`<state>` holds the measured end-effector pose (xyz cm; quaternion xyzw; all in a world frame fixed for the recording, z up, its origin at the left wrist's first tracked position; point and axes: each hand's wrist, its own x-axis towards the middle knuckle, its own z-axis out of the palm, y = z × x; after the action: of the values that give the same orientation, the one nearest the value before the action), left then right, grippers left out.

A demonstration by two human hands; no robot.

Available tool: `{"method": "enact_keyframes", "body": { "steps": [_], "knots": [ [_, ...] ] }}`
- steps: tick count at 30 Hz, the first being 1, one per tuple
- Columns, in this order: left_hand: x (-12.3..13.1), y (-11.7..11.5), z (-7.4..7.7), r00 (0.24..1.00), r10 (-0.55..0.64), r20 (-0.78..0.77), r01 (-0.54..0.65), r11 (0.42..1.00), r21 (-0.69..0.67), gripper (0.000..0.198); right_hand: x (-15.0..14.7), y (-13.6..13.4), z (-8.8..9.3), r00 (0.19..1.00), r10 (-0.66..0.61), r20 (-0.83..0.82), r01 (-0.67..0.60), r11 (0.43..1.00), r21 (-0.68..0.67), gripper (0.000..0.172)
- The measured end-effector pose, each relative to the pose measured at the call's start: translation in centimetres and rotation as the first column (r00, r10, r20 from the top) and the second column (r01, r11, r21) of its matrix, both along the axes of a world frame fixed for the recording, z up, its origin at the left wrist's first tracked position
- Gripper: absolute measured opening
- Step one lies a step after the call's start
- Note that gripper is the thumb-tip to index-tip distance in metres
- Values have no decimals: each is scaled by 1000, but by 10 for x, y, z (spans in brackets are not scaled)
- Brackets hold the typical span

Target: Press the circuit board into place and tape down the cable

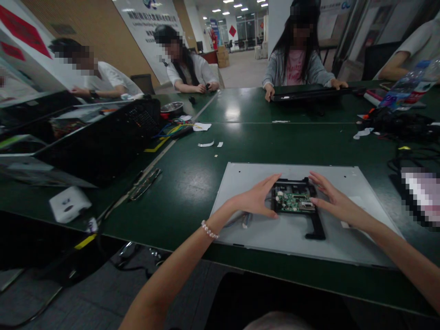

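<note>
A flat grey metal panel (261, 236), apparently the back of a display, lies on the green table before me. On its middle sits a black plastic bracket (318, 224) with a green circuit board (292, 201) in it. My left hand (256, 199) is at the bracket's left side, thumb and fingers spread apart around its edge. At the right side is my right hand (333, 201), also spread, its thumb by the board's right end and its fingers near the bracket's upper corner. Whether the fingertips press on the bracket is hard to tell. Some grey cable (245, 220) shows under my left wrist.
An opened black computer case (103, 142) stands at left, with a small white box (70, 204) before it. Paper scraps (206, 144) lie beyond the panel. Black cables (398, 121) and plastic bottles (409, 87) are at right. Several people sit around; one holds a dark flat panel (309, 94).
</note>
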<state>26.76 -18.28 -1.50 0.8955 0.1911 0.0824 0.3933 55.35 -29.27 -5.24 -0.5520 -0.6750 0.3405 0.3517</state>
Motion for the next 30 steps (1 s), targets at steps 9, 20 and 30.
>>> {"method": "enact_keyframes", "body": {
  "steps": [9,20,30],
  "knots": [
    [-6,1,2,1000,-17,3,17,1000,19,125,-9,1,-6,990,-68,-122,68,998,-6,68],
    [-87,156,21,750,661,-27,-467,558,686,39,-12,2,-14,973,-148,-176,154,988,24,58],
    [-96,218,23,646,698,-308,-112,485,867,27,-9,5,-15,981,-162,-110,167,985,35,59]
  ]
}}
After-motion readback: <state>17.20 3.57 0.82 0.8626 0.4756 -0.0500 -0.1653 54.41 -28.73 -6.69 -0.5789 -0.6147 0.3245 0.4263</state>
